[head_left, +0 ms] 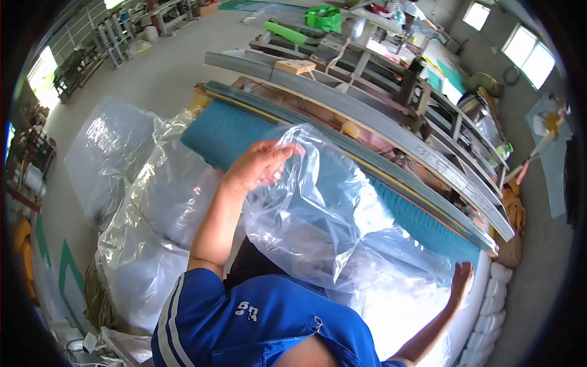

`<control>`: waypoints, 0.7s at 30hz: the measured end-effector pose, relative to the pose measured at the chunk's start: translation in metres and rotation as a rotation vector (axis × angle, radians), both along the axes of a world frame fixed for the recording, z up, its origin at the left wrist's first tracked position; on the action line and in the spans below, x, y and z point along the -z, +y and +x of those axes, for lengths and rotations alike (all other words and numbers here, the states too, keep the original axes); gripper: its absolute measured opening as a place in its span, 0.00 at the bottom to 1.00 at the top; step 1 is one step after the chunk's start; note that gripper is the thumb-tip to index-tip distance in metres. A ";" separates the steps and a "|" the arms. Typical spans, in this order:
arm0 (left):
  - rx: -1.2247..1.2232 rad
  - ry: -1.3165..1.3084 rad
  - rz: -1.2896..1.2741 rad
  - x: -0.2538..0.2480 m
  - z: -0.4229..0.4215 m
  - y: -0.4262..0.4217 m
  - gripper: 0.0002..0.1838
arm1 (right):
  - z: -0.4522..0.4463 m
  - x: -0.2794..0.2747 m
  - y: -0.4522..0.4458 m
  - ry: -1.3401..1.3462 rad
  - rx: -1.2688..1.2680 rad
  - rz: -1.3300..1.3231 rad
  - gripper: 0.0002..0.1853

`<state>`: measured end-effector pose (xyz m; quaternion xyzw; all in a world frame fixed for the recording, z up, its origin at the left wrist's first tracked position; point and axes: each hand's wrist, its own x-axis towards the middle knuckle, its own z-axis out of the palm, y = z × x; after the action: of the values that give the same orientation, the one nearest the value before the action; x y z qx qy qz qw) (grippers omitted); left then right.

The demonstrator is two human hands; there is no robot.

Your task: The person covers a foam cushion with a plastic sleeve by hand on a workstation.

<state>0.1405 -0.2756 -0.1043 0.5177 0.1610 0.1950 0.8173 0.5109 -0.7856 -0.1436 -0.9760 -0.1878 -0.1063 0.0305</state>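
A large sheet of clear plastic film (333,214) spreads in front of my body, crumpled and shiny. My left hand (262,165) is raised and pinches its upper left edge between thumb and fingers. At the far right, my right hand (463,281) is closed on the film's other end, lower down. Under and beyond the film lies a long teal padded surface (220,137), partly seen through the plastic. More clear plastic (153,202) is heaped at my left side.
Long grey metal beams (361,98) run along the far side, a wood block (295,66) on one. A green roll (285,33) and green bag (323,18) lie farther back. Another person (416,13) is at a cluttered table. White wrapped bundles (492,300) stand at right.
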 end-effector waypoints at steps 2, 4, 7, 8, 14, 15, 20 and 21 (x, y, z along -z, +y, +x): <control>0.175 -0.152 -0.154 0.002 0.005 -0.020 0.21 | -0.023 -0.026 0.037 -0.133 -0.166 0.210 0.08; 0.263 -0.242 -0.233 -0.004 0.010 -0.047 0.22 | -0.065 -0.067 0.103 -0.204 -0.357 0.539 0.06; 0.362 -0.332 -0.260 0.001 0.014 -0.077 0.31 | -0.106 -0.098 0.175 -0.070 -0.659 0.750 0.06; 0.398 -0.368 -0.306 0.001 0.013 -0.084 0.33 | -0.137 -0.116 0.203 0.003 -0.761 0.813 0.06; 0.384 -0.337 -0.413 0.025 -0.003 -0.107 0.31 | -0.193 -0.101 0.295 0.919 -1.141 0.526 0.11; 0.378 -0.342 -0.444 0.030 -0.008 -0.108 0.29 | -0.198 -0.092 0.304 1.101 -1.118 0.558 0.11; 0.245 -0.393 -0.463 0.046 -0.015 -0.113 0.17 | -0.212 -0.070 0.314 1.050 -0.992 0.505 0.13; 0.257 -0.410 -0.494 0.052 -0.014 -0.112 0.16 | -0.212 -0.069 0.314 1.130 -0.974 0.577 0.14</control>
<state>0.1264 -0.3876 -0.1560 0.2704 -0.0308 0.1455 0.9512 0.2987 -0.4712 -0.0746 -0.6442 -0.5140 0.3853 0.4152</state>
